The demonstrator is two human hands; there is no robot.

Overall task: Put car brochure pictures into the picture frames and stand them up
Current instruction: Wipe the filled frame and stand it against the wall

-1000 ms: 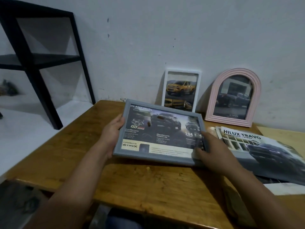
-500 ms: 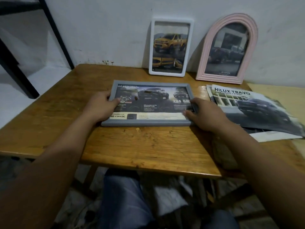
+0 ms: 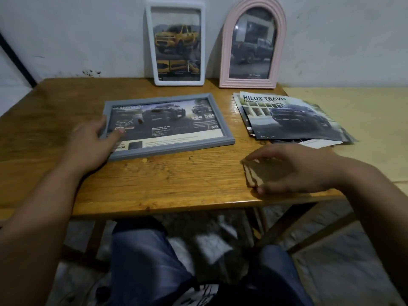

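The grey frame (image 3: 167, 124) lies flat on the wooden table (image 3: 176, 184), picture side up. Its long side runs left to right, tipped a little, with the right end nearer you. Your left hand (image 3: 92, 142) rests on its left end with loose fingers, thumb on the glass. Your right hand (image 3: 293, 168) pinches a small brown board (image 3: 256, 173) near the table's front edge, well apart from the frame.
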